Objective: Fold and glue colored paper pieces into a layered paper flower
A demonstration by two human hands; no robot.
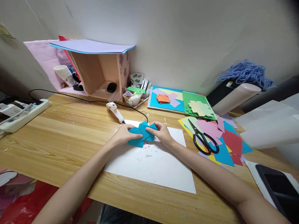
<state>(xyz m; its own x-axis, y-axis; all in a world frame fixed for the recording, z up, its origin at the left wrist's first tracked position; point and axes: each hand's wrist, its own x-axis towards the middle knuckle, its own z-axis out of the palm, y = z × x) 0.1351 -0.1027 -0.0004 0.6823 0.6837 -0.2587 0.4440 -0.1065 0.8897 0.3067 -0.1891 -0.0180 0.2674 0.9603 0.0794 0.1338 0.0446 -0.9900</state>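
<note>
Between my two hands is a piece of blue paper [143,133] with folds and several corners. My left hand [125,134] pinches its left side, thumb on top. On its right side, my right hand [161,132] grips it between thumb and fingers. Beneath them lies a white sheet [158,168] with small coloured marks and printed specks. A white hot glue gun [115,112] rests just beyond my left hand, its nozzle by the sheet's far edge. Black-handled scissors [203,138] lie on coloured paper scraps [230,141] to the right.
An open box [100,73] with coloured sheets on top stands at the back. Green paper cutouts [199,107] and a folded orange paper [163,98] lie at back right. A power strip [25,116] sits at far left, a phone [277,186] at near right. The black cord [93,100] crosses the table.
</note>
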